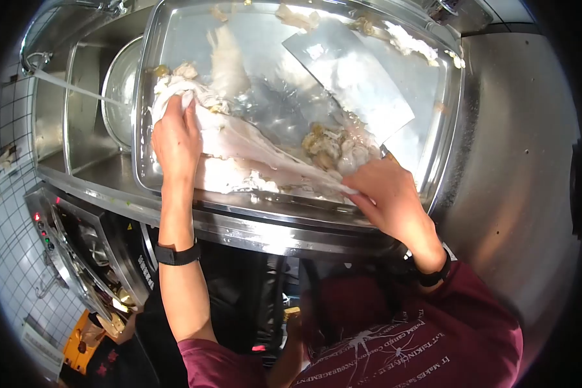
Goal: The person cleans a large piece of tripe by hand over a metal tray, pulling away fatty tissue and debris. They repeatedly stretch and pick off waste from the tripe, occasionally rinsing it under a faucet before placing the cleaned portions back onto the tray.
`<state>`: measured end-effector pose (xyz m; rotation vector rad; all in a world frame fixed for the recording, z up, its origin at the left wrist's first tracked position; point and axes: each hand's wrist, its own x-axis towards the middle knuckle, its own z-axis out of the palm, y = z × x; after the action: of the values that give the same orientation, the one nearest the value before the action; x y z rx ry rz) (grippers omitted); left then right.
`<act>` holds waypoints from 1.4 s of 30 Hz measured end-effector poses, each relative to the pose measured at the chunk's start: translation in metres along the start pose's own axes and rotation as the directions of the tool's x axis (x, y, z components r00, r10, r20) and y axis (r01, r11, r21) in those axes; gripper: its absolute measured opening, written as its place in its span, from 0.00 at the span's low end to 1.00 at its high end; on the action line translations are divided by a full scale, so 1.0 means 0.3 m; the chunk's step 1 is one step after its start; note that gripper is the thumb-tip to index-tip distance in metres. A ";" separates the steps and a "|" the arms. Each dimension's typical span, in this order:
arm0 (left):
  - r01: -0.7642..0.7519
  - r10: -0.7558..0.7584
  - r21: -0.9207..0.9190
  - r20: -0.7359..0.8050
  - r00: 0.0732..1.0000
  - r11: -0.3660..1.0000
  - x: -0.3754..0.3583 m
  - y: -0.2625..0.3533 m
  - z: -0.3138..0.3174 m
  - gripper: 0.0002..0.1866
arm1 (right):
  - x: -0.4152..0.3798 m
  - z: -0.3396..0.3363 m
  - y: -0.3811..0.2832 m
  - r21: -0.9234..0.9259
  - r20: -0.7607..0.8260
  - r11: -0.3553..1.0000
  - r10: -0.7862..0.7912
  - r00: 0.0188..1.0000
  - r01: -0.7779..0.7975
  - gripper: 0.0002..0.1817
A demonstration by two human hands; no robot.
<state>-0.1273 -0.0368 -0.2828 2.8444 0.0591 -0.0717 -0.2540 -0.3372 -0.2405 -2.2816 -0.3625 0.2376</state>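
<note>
Metal tray (438,90) with pale flesh (242,139)

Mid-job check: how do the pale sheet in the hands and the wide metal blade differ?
The pale sheet is stretched between the left hand and right hand, while the metal blade lies beyond it. The sheet is whitish and soft-looking; the blade is grey and shiny. The sheet tapers toward the right hand; the blade is broad with straight edges. Both are within the metal tray.
</note>
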 end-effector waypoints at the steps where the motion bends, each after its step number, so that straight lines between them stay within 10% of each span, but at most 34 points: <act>1: -0.017 0.017 0.004 -0.017 1.000 1.000 0.000 -0.008 0.003 0.10 | -0.007 0.002 -0.005 -0.001 0.043 1.000 -0.004 0.999 0.004 0.11; 6: 0.027 -0.028 -0.151 -0.007 1.000 0.988 -0.016 -0.023 0.017 0.10 | -0.001 0.045 -0.036 -0.032 0.129 0.998 0.060 0.990 -0.056 0.09; 8: 0.075 -0.075 -0.259 0.011 0.997 0.963 -0.021 -0.031 0.026 0.10 | 0.050 0.038 -0.049 -0.037 -0.066 0.999 -0.021 0.998 0.019 0.09; 10: 0.348 -0.318 -0.696 0.178 0.931 0.629 -0.015 -0.035 0.018 0.13 | 0.113 0.073 -0.014 0.131 -0.074 0.987 -0.087 0.993 0.096 0.11; 11: 0.247 -0.328 -0.836 0.085 0.941 0.490 -0.018 -0.011 0.031 0.15 | 0.140 0.100 -0.004 0.293 -0.093 0.941 -0.147 0.985 0.168 0.13; 15: 0.264 -0.449 -0.964 0.221 0.866 0.033 -0.001 0.029 0.034 0.19 | 0.247 0.263 -0.020 0.169 -0.168 0.971 -0.141 0.976 0.170 0.11; 20: 0.390 -0.556 -0.896 0.217 0.803 0.213 -0.007 0.053 -0.026 0.15 | 0.274 0.305 0.010 -0.016 -0.071 0.999 -0.051 0.996 0.050 0.12; 21: 0.074 -0.312 -0.651 -0.259 0.914 0.756 -0.019 0.048 -0.034 0.14 | 0.274 0.296 0.009 -0.014 -0.076 0.998 -0.065 0.995 0.064 0.12; 22: -0.241 0.161 -0.094 -0.512 0.844 0.966 -0.034 0.051 -0.036 0.13 | 0.265 0.287 0.010 0.016 -0.049 0.999 -0.040 0.998 0.041 0.11; 29: -0.559 0.582 -0.286 -0.005 0.813 0.779 -0.120 0.152 0.073 0.07 | 0.287 0.257 0.028 0.041 -0.187 0.958 -0.270 0.945 0.282 0.11; 42: -0.248 0.286 -0.217 0.170 0.943 0.944 -0.140 0.127 0.108 0.11 | 0.205 0.153 0.072 0.129 0.054 0.992 -0.016 0.998 0.008 0.10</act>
<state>-0.1689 -0.0841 -0.3004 2.6084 -0.3457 -0.2768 -0.2052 -0.2989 -0.2905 -2.1485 -0.3783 0.3095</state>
